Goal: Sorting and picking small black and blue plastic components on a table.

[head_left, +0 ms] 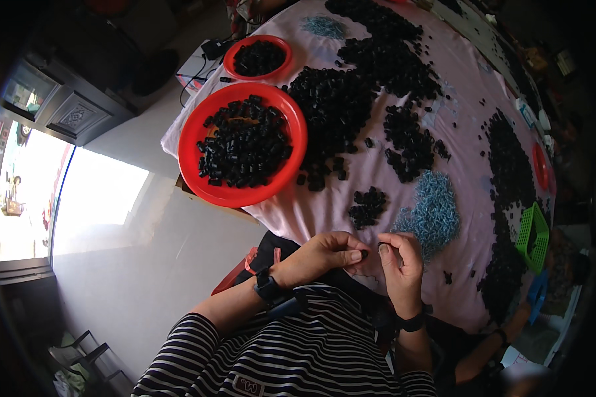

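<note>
Close to the table's near edge, my left hand [322, 255] pinches a small black plastic piece [364, 254] between thumb and fingers. Facing it a short gap away, my right hand [404, 270] has its thumb and fingers pressed together on a small dark piece [383, 245], mostly hidden. Just beyond my hands lies a small cluster of short black plastic pieces [367, 208]. To its right spreads a heap of thin light-blue pieces [437, 213], too small to name surely. Both hands are apart from these heaps.
A large red basin [191, 142] of black pieces stands left, partly past the table edge, with a smaller red basin [228, 61] behind. Black heaps [331, 106] cover the pink cloth [467, 155]. A green basket [533, 237] and another person's arm [483, 351] are at right.
</note>
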`<action>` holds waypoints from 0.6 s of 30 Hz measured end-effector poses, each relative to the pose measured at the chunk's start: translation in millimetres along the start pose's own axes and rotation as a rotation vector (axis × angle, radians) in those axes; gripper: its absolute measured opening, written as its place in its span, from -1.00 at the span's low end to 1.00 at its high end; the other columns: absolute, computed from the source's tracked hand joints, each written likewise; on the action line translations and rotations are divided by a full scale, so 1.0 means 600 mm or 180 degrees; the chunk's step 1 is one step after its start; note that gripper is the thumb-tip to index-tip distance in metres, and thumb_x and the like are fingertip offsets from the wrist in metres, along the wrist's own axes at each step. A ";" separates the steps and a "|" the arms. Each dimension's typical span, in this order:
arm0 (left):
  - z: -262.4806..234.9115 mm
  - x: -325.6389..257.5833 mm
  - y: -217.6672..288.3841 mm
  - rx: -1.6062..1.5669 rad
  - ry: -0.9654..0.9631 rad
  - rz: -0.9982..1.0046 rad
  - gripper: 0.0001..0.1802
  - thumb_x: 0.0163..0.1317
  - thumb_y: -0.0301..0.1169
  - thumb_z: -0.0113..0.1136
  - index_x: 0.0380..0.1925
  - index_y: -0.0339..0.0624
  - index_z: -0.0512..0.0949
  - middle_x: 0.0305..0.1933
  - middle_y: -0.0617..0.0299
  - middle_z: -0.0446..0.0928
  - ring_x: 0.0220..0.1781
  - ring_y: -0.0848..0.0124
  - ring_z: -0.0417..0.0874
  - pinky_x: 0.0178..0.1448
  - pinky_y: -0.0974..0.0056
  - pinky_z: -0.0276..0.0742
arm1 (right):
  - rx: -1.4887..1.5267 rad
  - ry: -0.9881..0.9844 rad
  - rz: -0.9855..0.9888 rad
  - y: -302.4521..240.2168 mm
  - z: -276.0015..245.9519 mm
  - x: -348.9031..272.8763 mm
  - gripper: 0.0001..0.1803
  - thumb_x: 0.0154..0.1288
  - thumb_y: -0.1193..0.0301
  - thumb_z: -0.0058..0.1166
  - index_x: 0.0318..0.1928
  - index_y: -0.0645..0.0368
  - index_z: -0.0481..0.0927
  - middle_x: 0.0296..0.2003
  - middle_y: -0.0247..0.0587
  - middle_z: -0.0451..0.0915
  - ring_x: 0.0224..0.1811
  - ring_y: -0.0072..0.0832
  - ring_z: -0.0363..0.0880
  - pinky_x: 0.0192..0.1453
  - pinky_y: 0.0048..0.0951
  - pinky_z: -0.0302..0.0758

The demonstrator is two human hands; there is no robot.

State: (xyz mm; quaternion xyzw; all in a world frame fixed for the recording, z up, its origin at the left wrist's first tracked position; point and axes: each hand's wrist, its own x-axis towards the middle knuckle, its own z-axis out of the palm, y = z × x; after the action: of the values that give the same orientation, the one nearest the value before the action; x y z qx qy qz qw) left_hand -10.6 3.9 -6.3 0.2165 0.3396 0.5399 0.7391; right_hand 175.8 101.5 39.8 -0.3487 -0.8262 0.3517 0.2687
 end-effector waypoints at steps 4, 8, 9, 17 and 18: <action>0.012 0.004 0.002 0.0085 0.0054 0.0132 -0.72 0.49 -0.35 0.23 0.07 -0.29 0.60 -0.13 0.31 0.66 -0.12 0.56 0.65 0.04 0.41 0.61 | 0.0118 0.0037 -0.0083 -0.026 -0.006 -0.006 -0.78 0.34 0.53 0.28 -0.01 0.16 0.69 -0.18 -0.22 0.66 -0.12 -0.31 0.57 0.06 -0.30 0.42; 0.013 0.008 -0.009 0.0251 0.0166 0.0259 -0.71 0.48 -0.34 0.25 0.06 -0.30 0.62 -0.13 0.33 0.66 -0.12 0.59 0.64 0.01 0.43 0.58 | -0.0277 0.0065 -0.0402 -0.028 -0.001 -0.006 -0.82 0.33 0.50 0.30 -0.07 0.11 0.72 -0.24 -0.33 0.66 -0.15 -0.36 0.55 0.09 -0.30 0.37; 0.012 0.008 -0.011 0.0362 0.0209 0.0269 -0.71 0.47 -0.34 0.26 0.06 -0.30 0.63 -0.14 0.34 0.66 -0.12 0.60 0.62 0.00 0.44 0.57 | -0.0320 0.0072 -0.0396 -0.026 0.002 -0.008 -0.82 0.32 0.50 0.30 -0.07 0.09 0.72 -0.24 -0.34 0.65 -0.15 -0.36 0.53 0.11 -0.29 0.35; 0.017 0.005 -0.013 0.0499 0.0371 0.0091 -0.70 0.45 -0.37 0.29 0.07 -0.31 0.62 -0.06 0.31 0.68 -0.03 0.60 0.65 0.12 0.45 0.58 | -0.0900 0.0049 -0.0581 -0.028 0.008 -0.013 -0.75 0.30 0.49 0.31 -0.01 0.07 0.71 -0.21 -0.37 0.61 -0.11 -0.36 0.49 0.21 -0.20 0.28; 0.022 0.004 -0.013 0.0400 0.0460 0.0121 -0.69 0.44 -0.31 0.30 0.03 -0.31 0.64 -0.13 0.33 0.67 -0.10 0.61 0.62 0.04 0.45 0.55 | -0.1185 0.0030 -0.0735 -0.032 0.006 -0.013 -0.70 0.29 0.47 0.31 0.04 0.09 0.70 -0.18 -0.36 0.60 -0.10 -0.37 0.50 0.24 -0.16 0.26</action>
State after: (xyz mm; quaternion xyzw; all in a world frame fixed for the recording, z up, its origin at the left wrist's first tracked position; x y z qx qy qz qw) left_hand 4.5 4.4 -3.2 0.2293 0.4211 0.5457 0.6873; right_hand 170.4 84.5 50.9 -0.2970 -0.9100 0.1583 0.2420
